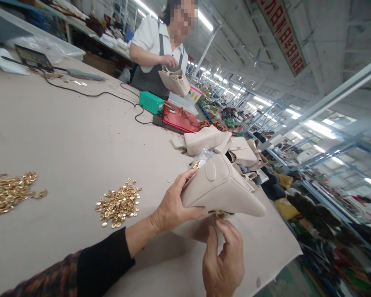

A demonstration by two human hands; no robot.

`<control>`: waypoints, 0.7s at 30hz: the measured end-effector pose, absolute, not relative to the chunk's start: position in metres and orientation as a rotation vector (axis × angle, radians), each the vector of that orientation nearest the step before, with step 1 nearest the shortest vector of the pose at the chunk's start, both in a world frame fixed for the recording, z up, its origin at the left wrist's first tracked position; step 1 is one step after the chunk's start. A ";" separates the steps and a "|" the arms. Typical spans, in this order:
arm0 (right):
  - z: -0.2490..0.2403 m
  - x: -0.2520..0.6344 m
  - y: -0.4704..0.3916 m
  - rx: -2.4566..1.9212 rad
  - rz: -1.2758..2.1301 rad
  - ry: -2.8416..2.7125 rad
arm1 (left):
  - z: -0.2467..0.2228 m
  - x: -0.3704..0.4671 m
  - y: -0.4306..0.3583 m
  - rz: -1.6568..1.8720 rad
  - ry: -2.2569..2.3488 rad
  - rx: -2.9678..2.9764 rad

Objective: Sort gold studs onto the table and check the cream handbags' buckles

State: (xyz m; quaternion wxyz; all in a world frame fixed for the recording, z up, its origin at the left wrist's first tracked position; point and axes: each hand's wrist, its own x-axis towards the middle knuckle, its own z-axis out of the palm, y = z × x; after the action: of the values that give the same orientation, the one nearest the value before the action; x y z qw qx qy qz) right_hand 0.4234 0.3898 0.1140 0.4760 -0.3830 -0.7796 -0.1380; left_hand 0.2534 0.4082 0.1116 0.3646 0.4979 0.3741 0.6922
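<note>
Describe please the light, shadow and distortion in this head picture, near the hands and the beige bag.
Head view: bright ceiling tubes blow out to white; the beige bag is evenly lit and sharp; the left hand and right hand are sharp too; a soft shadow lies on the table beneath them; the wide lens tilts and bends the far hall.

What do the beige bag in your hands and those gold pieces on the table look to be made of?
Beige handbag: likely faux or real leather, matte and smooth, with stitched seams; which one is unclear. Gold pieces: small round fittings with a shiny, reflective gold finish, probably plated metal.
</note>
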 end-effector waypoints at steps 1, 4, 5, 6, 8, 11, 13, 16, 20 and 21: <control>0.112 0.424 0.390 -0.940 -0.336 -1.892 | 0.112 0.253 0.408 1.779 0.961 1.280; 0.108 0.427 0.388 -0.988 -0.382 -1.825 | 0.111 0.253 0.409 1.786 0.939 1.257; 0.107 0.429 0.387 -1.017 -0.408 -1.792 | 0.111 0.252 0.409 1.788 0.927 1.241; 0.107 0.432 0.386 -1.053 -0.432 -1.758 | 0.111 0.252 0.410 1.787 0.909 1.223; 0.107 0.440 0.386 -1.133 -0.448 -1.710 | 0.110 0.250 0.413 1.766 0.869 1.186; 0.111 0.453 0.390 -1.197 -0.395 -1.741 | 0.106 0.247 0.418 1.697 0.820 1.128; 0.117 0.461 0.394 -1.174 -0.377 -1.836 | 0.105 0.246 0.421 1.648 0.791 1.079; 0.129 0.468 0.400 -1.099 -0.393 -2.036 | 0.104 0.244 0.424 1.573 0.734 1.016; 0.145 0.474 0.403 -1.186 -0.303 -2.227 | 0.104 0.242 0.424 1.506 0.719 0.992; 0.147 0.476 0.403 -1.235 -0.240 -2.256 | 0.104 0.242 0.424 1.487 0.722 0.985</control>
State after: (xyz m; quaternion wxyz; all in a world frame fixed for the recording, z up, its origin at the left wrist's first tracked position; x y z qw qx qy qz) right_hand 0.4757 0.4033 0.1472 0.2759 -0.4595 -0.8395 -0.0895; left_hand 0.2417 0.4243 0.1045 0.5717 0.4199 0.3080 0.6340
